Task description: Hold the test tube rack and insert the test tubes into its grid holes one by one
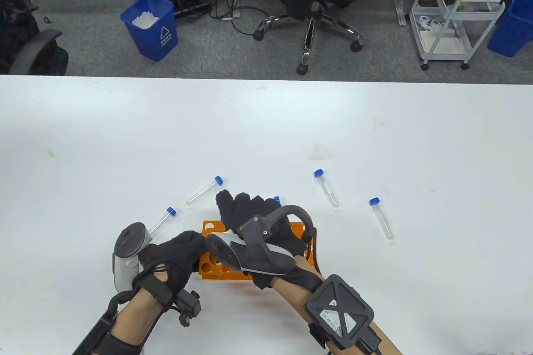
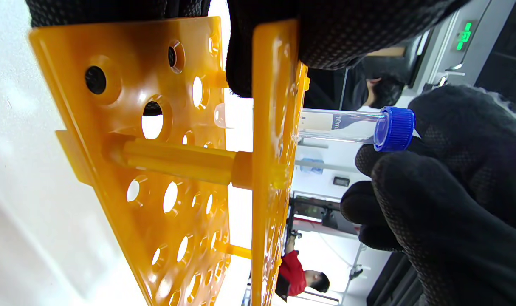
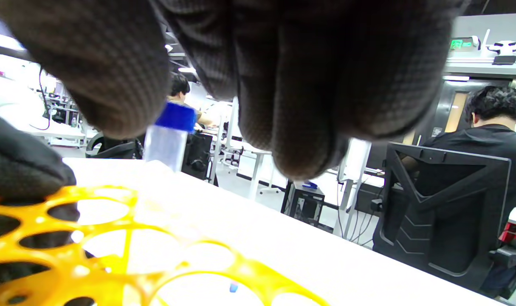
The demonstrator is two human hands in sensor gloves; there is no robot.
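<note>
The orange test tube rack (image 1: 212, 269) lies on the white table, mostly hidden under both hands. My left hand (image 1: 175, 259) grips its left end; in the left wrist view its fingers (image 2: 325, 34) clamp the rack (image 2: 156, 140). My right hand (image 1: 245, 211) is over the rack and holds a clear test tube by its blue cap (image 2: 393, 129). The tube (image 2: 338, 125) passes partway through a hole in the top plate. The right wrist view shows the tube (image 3: 166, 138) standing upright in the rack (image 3: 113, 246) under my fingers (image 3: 283, 85).
Several loose blue-capped tubes lie on the table: two left of the rack (image 1: 204, 190) (image 1: 162, 219) and two to the right (image 1: 327, 188) (image 1: 381, 217). Beyond the table's far edge (image 1: 266, 79) are a blue bin (image 1: 152, 26) and an office chair (image 1: 310, 13).
</note>
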